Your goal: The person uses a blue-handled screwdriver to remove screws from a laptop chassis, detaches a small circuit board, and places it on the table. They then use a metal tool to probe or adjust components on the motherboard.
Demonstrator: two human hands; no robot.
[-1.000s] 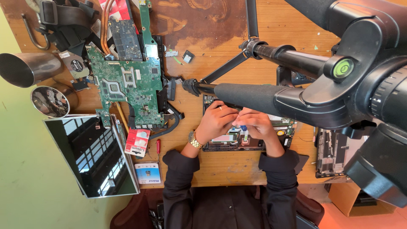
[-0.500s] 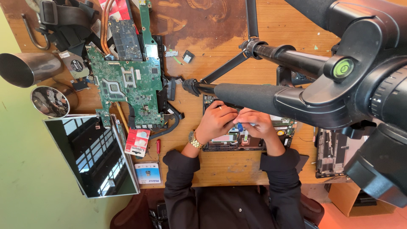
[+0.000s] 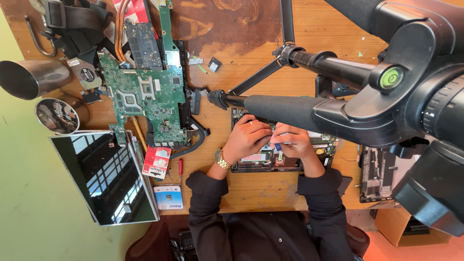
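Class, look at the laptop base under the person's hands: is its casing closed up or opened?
Opened. The laptop base shows bare circuit boards and cables, with no cover over them, and the left hand and right hand rest on its exposed insides.

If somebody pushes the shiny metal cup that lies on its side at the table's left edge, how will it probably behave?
The metal cup lies on its side, so it would probably roll, curving because it tapers. It overhangs the wooden table edge, so it might fall off. Its polished surface looks slippery.
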